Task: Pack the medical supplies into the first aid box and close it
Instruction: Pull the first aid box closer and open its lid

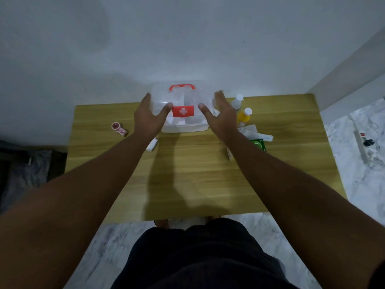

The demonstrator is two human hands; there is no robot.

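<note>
Open hands [184, 116] flanking first aid box [184, 124]

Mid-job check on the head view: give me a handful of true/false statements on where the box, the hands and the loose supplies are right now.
1. The first aid box stands at the far edge of the wooden table. True.
2. The left hand and right hand are at opposite sides of the box. True.
3. The yellow bottle lies left of the box. False: it stands to the right, beside a white bottle.
4. The tape roll sits on the table left of the box. True.
5. The box's handle is green. False: it is red.
6. The green packet is already inside the box. False: it lies on the table.
</note>
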